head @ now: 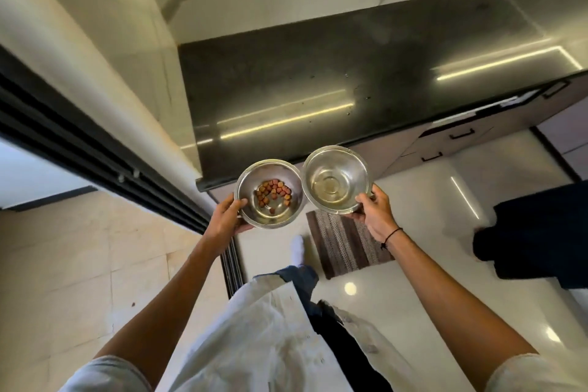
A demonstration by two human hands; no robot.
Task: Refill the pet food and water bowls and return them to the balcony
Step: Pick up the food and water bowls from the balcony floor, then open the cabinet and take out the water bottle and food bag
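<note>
My left hand point(226, 216) grips the near rim of a steel food bowl point(288, 175) that holds a small heap of brown and red kibble point(273, 192). My right hand point(375, 215) grips the near rim of a second steel bowl point(335, 180) with a little clear water at its bottom. The two bowls are held level, side by side, their rims nearly touching. They hover just in front of the near edge of a black countertop point(334, 79).
A sliding-door track point(95, 149) runs diagonally on the left, with beige tiles point(79, 264) beyond it. A striped mat point(346, 242) lies on the glossy white floor. Drawers with black handles point(461, 135) sit under the counter. Another person's dark-clothed legs point(541, 232) stand at right.
</note>
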